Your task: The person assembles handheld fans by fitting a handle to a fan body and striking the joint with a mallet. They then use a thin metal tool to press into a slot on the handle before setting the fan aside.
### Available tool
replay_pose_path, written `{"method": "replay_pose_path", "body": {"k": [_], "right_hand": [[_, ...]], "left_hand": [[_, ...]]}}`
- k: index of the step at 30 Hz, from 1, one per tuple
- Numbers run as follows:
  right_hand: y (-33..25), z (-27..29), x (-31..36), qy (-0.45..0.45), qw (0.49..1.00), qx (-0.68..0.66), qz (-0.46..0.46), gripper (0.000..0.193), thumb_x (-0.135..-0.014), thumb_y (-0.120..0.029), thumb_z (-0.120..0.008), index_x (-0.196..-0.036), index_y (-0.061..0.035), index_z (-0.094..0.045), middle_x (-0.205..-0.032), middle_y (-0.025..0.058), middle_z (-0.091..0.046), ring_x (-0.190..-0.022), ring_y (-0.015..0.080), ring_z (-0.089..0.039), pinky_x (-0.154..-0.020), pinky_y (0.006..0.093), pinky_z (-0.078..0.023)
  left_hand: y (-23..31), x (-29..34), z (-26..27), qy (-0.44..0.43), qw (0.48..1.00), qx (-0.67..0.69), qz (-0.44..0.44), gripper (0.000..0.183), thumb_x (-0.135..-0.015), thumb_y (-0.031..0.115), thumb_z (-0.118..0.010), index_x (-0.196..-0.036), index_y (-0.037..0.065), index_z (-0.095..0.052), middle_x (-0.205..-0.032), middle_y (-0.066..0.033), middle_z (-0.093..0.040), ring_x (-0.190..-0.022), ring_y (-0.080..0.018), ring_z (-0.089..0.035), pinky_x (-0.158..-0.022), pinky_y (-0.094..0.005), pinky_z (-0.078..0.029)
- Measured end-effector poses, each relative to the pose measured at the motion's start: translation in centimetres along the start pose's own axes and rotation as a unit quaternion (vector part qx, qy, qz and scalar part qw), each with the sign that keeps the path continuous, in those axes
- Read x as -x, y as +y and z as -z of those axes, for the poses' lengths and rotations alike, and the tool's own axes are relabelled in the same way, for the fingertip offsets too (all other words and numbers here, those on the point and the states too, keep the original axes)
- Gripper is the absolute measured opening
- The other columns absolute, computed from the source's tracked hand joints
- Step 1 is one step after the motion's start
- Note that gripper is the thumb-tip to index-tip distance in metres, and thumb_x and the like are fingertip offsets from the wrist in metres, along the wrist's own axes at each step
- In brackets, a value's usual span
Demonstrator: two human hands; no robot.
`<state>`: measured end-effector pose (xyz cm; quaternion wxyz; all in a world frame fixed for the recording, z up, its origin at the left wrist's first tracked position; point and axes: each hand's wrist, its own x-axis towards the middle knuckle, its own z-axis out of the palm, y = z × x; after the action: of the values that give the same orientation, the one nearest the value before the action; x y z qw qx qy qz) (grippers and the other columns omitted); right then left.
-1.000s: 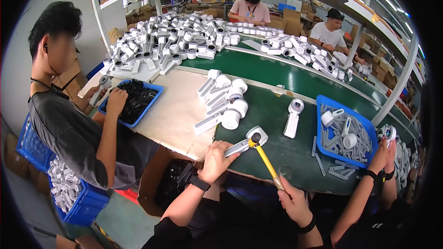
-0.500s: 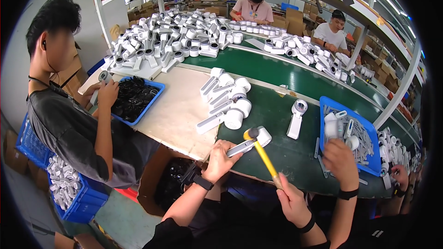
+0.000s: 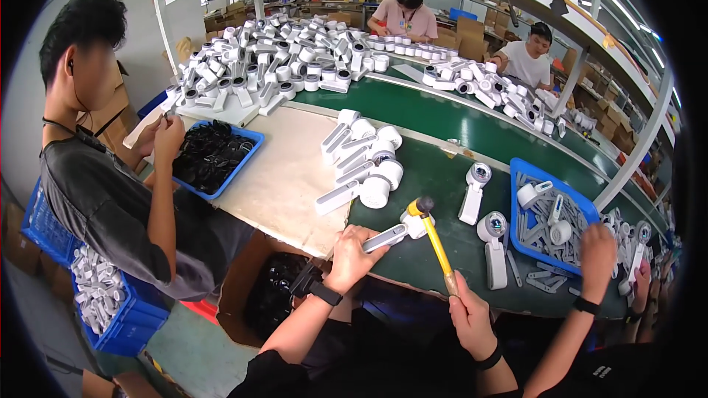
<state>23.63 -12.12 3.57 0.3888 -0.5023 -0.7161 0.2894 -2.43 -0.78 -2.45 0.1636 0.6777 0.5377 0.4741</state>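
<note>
My left hand (image 3: 349,259) grips the handle of a white handheld fan (image 3: 386,238) with a grey strip, tilted over the front edge of the bench. In my right hand (image 3: 470,318) is a hammer (image 3: 438,245) with a yellow handle and a dark head. The hammer's head overlaps the fan's round head in view; whether they touch I cannot tell. Beyond my left hand lies a cluster of white fans (image 3: 375,190). To the right, two fans lie on the green mat, one farther off (image 3: 472,195) and one nearer (image 3: 495,258).
A blue tray (image 3: 549,258) of grey strips stands at the right, with a co-worker's hand (image 3: 599,254) beside it. At left, another person works by a blue tray (image 3: 259,149) of black parts. A heap of fans (image 3: 251,55) lies at the back left, by the green belt (image 3: 383,103).
The hammer's head has shifted slightly right and up. A second fan now lies beside the blue tray, and the co-worker's hand has moved right, away from that tray.
</note>
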Motion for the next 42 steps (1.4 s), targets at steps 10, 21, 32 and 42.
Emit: {"method": "replay_pose_path", "body": {"k": [10,21,32,42], "right_hand": [[-1.3,-0.1,0.2,-0.032,0.999,-0.042,-0.009,0.048,-0.096,-0.003,-0.058,-0.142,0.0027,-0.047,-0.099,0.019,-0.065,-0.083,0.0247,-0.064,-0.081,0.0297,-0.05],[-0.6,-2.4,0.3,-0.143,0.986,0.032,0.073,0.049,-0.093,-0.002,-0.061,-0.141,0.0033,-0.05,-0.098,0.0177,-0.065,-0.078,0.0252,-0.063,-0.076,0.0301,-0.05],[-0.1,-0.5,0.1,-0.069,0.995,0.007,0.078,0.049,-0.096,-0.003,-0.057,-0.144,0.0017,-0.048,-0.078,0.0059,-0.056,-0.066,0.0113,-0.052,-0.063,0.0252,-0.045],[4.2,-1.5,0.3,0.034,0.995,0.029,0.09,0.05,-0.099,-0.005,-0.055,-0.148,-0.0039,-0.045,-0.074,-0.0019,-0.052,-0.058,0.0052,-0.047,-0.054,0.0217,-0.041]], "left_hand": [[-0.2,1.1,0.8,0.063,0.997,-0.038,-0.015,0.032,-0.071,0.026,-0.087,-0.094,0.007,-0.075,-0.088,-0.0084,-0.07,-0.093,-0.0282,-0.063,-0.09,-0.041,-0.042],[-1.6,2.3,0.4,0.079,0.995,-0.055,-0.013,0.034,-0.069,0.03,-0.088,-0.092,0.009,-0.075,-0.087,-0.0065,-0.068,-0.095,-0.0278,-0.058,-0.087,-0.041,-0.039],[-1.6,1.9,0.7,0.079,0.994,-0.069,-0.014,0.031,-0.07,0.028,-0.088,-0.088,0.006,-0.076,-0.085,-0.0087,-0.068,-0.092,-0.0301,-0.058,-0.083,-0.0419,-0.042],[0.9,1.0,1.2,0.011,0.99,-0.143,-0.003,0.029,-0.075,0.028,-0.083,-0.092,0.007,-0.072,-0.091,-0.0106,-0.068,-0.096,-0.0321,-0.059,-0.085,-0.0435,-0.043]]}}
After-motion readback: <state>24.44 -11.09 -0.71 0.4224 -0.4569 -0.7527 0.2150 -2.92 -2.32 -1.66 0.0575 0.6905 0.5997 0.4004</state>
